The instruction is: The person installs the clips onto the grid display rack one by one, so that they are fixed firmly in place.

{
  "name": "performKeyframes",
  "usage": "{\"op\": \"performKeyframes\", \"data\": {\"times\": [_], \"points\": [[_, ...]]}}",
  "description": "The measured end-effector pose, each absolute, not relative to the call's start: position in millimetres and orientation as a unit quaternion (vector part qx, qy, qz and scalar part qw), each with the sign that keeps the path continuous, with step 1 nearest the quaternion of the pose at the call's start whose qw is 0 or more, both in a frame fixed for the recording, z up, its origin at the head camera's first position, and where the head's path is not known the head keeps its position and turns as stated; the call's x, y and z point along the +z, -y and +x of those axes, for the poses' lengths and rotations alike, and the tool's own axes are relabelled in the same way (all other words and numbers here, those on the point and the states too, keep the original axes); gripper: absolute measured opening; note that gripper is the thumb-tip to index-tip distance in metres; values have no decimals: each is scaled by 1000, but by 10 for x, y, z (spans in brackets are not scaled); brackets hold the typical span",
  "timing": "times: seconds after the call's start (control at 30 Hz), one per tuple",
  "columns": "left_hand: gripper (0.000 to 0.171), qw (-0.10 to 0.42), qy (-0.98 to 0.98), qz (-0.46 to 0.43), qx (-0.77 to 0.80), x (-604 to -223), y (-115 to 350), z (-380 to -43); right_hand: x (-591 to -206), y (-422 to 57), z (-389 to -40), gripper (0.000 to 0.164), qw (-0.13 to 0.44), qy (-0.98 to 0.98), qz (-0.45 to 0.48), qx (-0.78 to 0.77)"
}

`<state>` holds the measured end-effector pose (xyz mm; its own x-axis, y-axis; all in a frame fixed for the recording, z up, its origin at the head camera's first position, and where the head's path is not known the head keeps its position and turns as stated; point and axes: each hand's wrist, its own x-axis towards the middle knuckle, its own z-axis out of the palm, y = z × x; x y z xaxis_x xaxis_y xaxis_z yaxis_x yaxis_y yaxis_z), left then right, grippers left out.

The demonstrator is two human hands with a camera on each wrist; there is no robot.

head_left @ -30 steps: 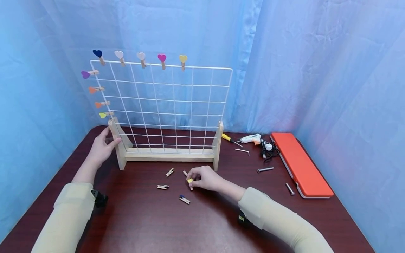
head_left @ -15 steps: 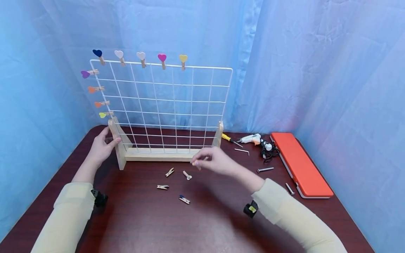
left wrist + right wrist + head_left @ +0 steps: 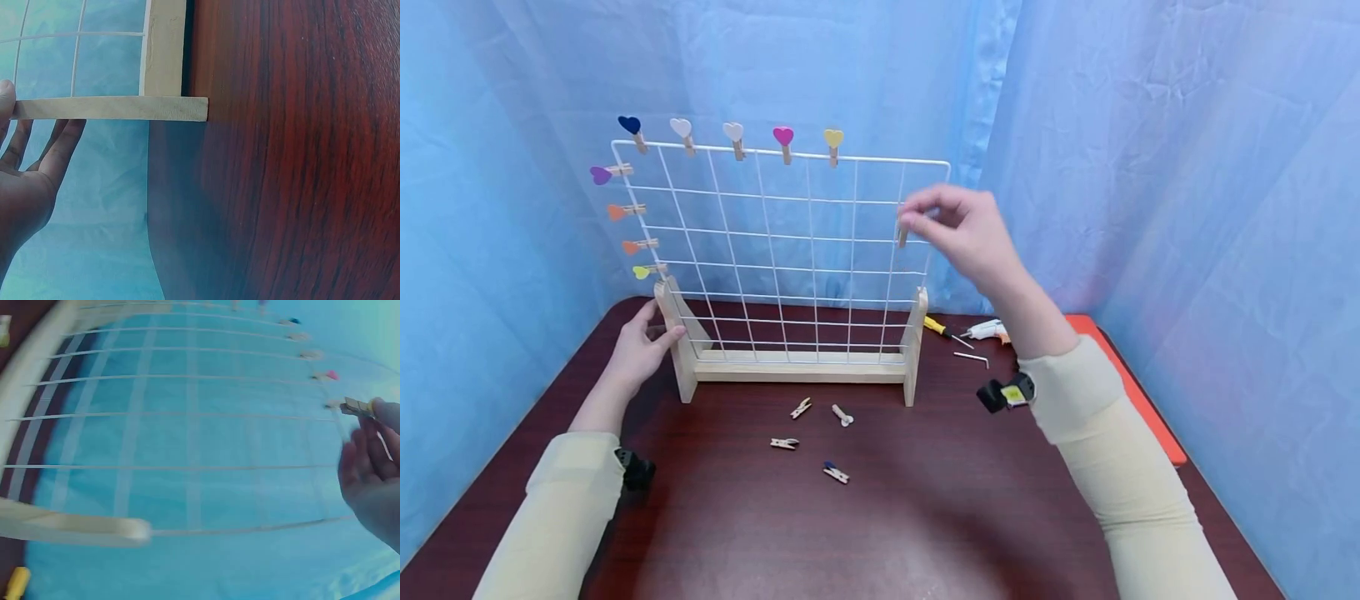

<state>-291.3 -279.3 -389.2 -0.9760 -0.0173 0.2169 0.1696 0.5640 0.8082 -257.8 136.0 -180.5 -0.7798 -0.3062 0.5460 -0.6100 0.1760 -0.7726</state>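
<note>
My right hand (image 3: 962, 229) pinches a small wooden clothespin (image 3: 902, 235) between thumb and fingertips, in front of the upper right part of the white wire grid (image 3: 775, 236). In the right wrist view, the wooden end of that clothespin (image 3: 355, 407) sticks out past the fingertips, and a bit of yellow shows by the thumb. My left hand (image 3: 638, 350) grips the left wooden side piece (image 3: 679, 342) of the grid's stand, thumb in front and fingers behind. Heart clothespins, among them a yellow one (image 3: 833, 140) and a purple one (image 3: 601, 175), line the grid's top and left edges.
Several loose clothespins, one with a dark blue heart (image 3: 835, 473), lie before the stand. To the right are a yellow-handled screwdriver (image 3: 936, 327), a hex key (image 3: 972, 358), a white glue gun (image 3: 987, 330) and a red case (image 3: 1150, 408), partly hidden by my right arm.
My right hand has picked a yellow-heart clothespin off the table and lifted it up to the grid's upper right. The left hand keeps its hold on the stand.
</note>
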Motion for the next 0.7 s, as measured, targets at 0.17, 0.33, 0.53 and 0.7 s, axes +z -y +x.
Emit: {"op": "performKeyframes", "data": {"times": [0.17, 0.33, 0.53, 0.7], "points": [[63, 95, 879, -40, -465, -3882, 2790, -2912, -1448, -1267, -2706, 12, 230, 731, 281, 578], [63, 97, 879, -39, -465, -3879, 2784, -2907, -1291, -1194, -2851, 16, 278, 757, 257, 533], [62, 95, 879, -42, -465, -3878, 2784, -2910, -1271, -1133, -2975, 18, 289, 776, 253, 501], [62, 99, 878, -45, -466, -3885, 2793, -2923, -1316, -1097, -3022, 17, 278, 796, 238, 482]]}}
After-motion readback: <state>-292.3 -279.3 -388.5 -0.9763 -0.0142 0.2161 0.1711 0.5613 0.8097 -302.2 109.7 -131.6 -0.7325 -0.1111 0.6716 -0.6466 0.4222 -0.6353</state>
